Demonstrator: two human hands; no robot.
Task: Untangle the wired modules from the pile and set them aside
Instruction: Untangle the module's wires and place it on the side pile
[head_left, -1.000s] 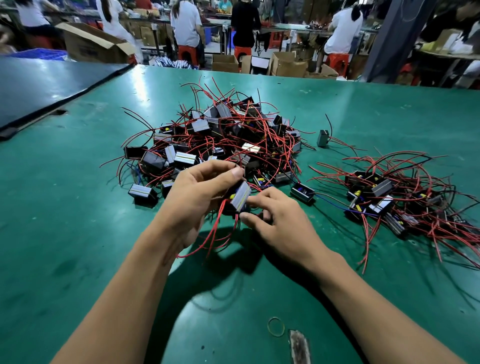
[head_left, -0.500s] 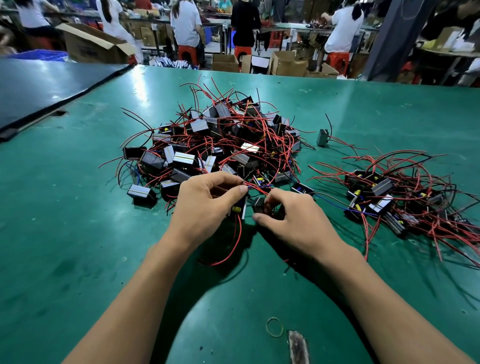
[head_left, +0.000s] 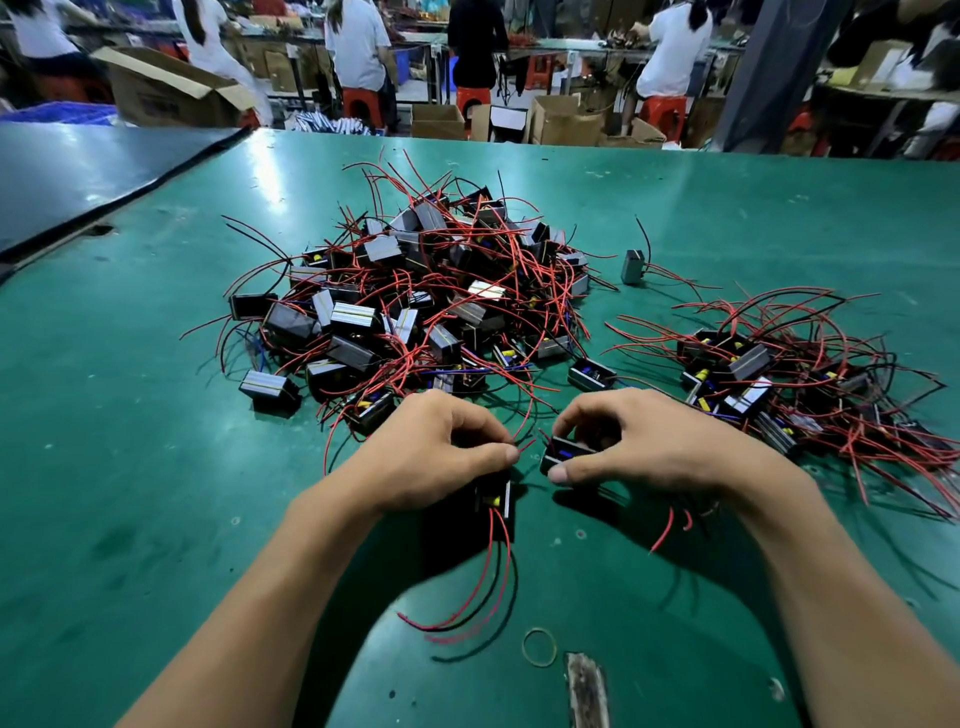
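On the near side of the pile (head_left: 415, 312), the left hand (head_left: 431, 457) gripped one module (head_left: 494, 500), wires (head_left: 483, 571) trailing toward the person, while the right hand (head_left: 654, 447) pinched a second module (head_left: 563, 454) just beside it, nearer the sorted heap (head_left: 779, 384) rightward.

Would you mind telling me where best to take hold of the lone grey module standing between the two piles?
Pinch the lone grey module by its boxy body, across its flat side faces, coming from above and its left. It stands upright, apart from the big pile and the smaller pile, and its red wires trail off to the right, where fingers would likely snag.
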